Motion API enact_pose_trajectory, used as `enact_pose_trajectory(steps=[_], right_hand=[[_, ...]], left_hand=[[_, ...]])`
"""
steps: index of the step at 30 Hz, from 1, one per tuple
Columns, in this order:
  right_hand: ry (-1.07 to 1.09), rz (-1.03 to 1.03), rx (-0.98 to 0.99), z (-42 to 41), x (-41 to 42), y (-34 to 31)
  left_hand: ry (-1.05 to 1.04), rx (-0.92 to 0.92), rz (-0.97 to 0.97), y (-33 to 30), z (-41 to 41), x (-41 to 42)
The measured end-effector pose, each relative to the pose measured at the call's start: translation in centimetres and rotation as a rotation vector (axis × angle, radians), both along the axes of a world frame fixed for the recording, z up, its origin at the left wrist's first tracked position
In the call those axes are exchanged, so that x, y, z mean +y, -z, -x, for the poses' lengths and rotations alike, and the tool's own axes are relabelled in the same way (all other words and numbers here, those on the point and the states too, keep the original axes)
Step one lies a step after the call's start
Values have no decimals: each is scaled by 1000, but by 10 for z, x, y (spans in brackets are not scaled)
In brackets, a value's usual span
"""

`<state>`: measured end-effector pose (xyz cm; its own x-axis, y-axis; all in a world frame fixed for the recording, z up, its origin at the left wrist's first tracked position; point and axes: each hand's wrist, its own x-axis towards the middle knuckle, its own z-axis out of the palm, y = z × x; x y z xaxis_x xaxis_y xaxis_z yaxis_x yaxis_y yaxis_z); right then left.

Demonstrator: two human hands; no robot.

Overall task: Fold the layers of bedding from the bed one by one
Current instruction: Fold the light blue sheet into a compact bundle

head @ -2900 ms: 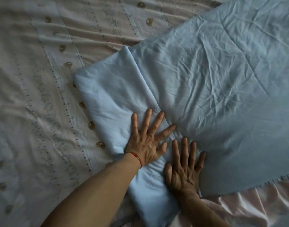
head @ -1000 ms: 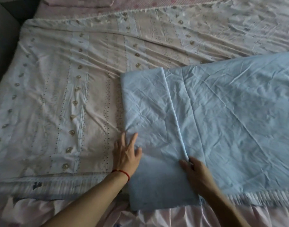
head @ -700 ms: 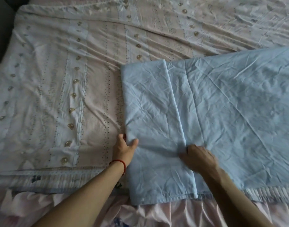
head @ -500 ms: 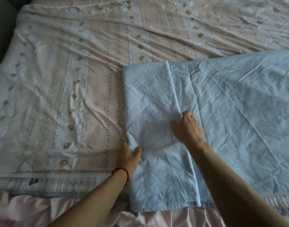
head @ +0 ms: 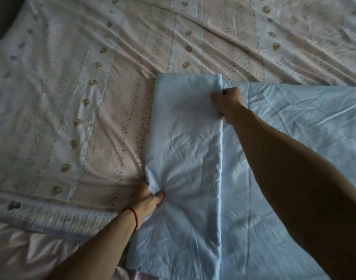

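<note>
- Head view, 1 frame. Light blue sheet (head: 284, 158) lies on the bed, over a patterned pink-and-white bedspread (head: 82, 87) that covers the mattress to my left and beyond.
- The sheet's left part is turned over into a long folded panel (head: 185, 138), which runs from the near edge of the bed away from me; its right edge makes a straight line down the sheet.
- My left hand (head: 146, 197) grips the panel's left edge low down: thumb on top, fingers tucked under the cloth (fingertips hidden). Creases fan out from that pinch into the panel.
- A red string bracelet (head: 133, 216) sits on my left wrist.
- My right hand (head: 228, 102) is closed round the panel's right edge near its far corner, knuckles up, fingers curled into the cloth. My right forearm stretches across the flat part of the sheet.
- The rest of the sheet spreads flat and creased to my right, out of frame.
- Near the bottom left, a pale pink layer (head: 31, 249) shows below the bedspread's ruffled hem (head: 52, 215).
- Upper left corner: a dark grey patch beyond the bed (too dim to identify).
</note>
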<state>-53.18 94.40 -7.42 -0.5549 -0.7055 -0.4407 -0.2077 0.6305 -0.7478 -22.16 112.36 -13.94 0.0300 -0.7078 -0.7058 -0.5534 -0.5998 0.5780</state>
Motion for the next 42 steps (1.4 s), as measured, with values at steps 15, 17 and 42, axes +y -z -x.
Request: enact_pose_trajectory(steps=[15,17,42], right_hand=[[1,-85,-183,-86,217,19],[-30,-163,-120,-107,259,16],[-279,-230,158,-156,380,-137]], left_hand=[[25,18,-4,-9,-7,-3],[-13,45,20,-21,-11,1],[472,-287,326,-196,-16,118]])
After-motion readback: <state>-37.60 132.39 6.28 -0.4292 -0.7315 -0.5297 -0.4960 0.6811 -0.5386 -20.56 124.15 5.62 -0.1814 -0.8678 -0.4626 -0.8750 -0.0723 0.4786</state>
